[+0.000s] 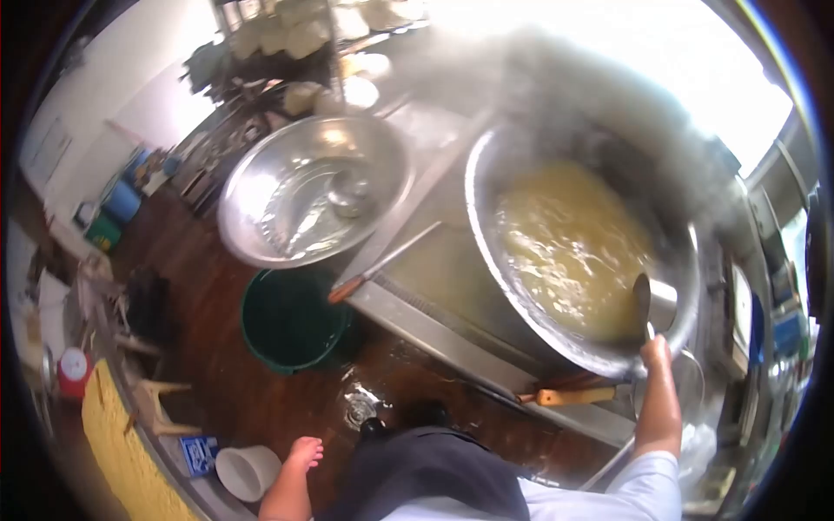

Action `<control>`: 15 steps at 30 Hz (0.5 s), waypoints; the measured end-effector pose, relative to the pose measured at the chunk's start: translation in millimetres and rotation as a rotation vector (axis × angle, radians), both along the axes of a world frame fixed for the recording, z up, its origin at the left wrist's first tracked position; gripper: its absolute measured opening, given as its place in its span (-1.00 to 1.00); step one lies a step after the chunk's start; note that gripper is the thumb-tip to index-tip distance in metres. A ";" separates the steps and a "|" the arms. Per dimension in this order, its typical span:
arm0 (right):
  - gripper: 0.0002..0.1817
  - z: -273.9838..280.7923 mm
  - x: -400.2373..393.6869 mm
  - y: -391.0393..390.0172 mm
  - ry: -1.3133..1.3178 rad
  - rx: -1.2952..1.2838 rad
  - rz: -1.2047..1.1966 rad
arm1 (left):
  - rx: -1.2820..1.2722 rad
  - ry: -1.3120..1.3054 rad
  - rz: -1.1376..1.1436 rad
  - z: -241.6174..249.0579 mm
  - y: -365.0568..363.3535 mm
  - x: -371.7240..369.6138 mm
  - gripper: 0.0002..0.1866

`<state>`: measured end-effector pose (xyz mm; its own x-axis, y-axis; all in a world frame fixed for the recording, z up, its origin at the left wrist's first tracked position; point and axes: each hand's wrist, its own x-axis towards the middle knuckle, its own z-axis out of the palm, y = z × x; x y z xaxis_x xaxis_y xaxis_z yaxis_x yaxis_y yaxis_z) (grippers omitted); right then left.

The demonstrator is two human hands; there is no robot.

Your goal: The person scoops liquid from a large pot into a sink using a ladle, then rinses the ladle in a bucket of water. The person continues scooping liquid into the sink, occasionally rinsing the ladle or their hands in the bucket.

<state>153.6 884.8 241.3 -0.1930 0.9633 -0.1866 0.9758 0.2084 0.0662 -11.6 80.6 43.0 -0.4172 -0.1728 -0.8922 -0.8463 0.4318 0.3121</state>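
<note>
And look, grips the metal ladle (658,301) by its handle in the right hand (658,349), with fingers closed around it. Tilts it just inside the right-hand wall of the large pot (532,314), beside the yellowish liquid (573,252); cannot tell whether touching. Steams away up there, too! Over to the left hand (306,451), well apart from the large pot on its near left: hangs low, with fingers half open and loosely curled, near a white tub (249,473). Now left of the large pot, see a wide metal basin (258,213) with clear liquid inside, and a green bucket (282,347) lower down. Between basin and large pot, spot a wooden-handled tool (391,257); just below the large pot's near rim, another wooden handle (575,397)
</note>
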 end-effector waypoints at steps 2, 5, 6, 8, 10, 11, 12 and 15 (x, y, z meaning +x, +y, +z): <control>-0.85 -15.4 -28.6 -6.4 -0.042 -0.252 0.007 | -0.005 -0.021 0.034 -8.7 -4.7 9.2 -0.72; -0.86 -57.4 -51.3 5.8 -0.010 -0.592 0.302 | 0.013 -0.038 0.022 -15.4 -9.4 18.9 -0.71; -0.82 -36.6 -68.6 -17.7 0.127 -0.656 0.075 | 0.012 -0.033 0.036 -15.8 -8.8 20.1 -0.71; -0.94 -19.8 -78.9 -26.7 0.329 -0.864 -0.003 | 0.026 -0.027 0.060 -18.0 -8.1 23.5 -0.70; -0.90 32.2 -95.7 -87.0 0.459 -0.870 -0.133 | 0.021 -0.033 0.083 -21.7 -14.1 31.0 -0.70; -0.90 41.7 -97.8 -101.5 0.470 -0.864 -0.106 | 0.032 -0.036 0.094 -23.7 -16.6 34.5 -0.70; -0.91 46.5 -98.2 -111.5 0.521 -0.890 -0.113 | 0.028 -0.058 0.077 -25.5 -19.7 36.8 -0.70; -0.88 51.8 -100.2 -142.3 0.655 -0.962 -0.159 | 0.037 -0.099 0.055 -29.5 -33.1 37.2 -0.70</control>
<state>53.4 742.5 293.2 -0.4129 0.5016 -0.7602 0.7844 -0.2282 -0.5767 25.6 47.5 13.4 -0.3175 -0.1590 -0.9348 -0.8960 0.3730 0.2409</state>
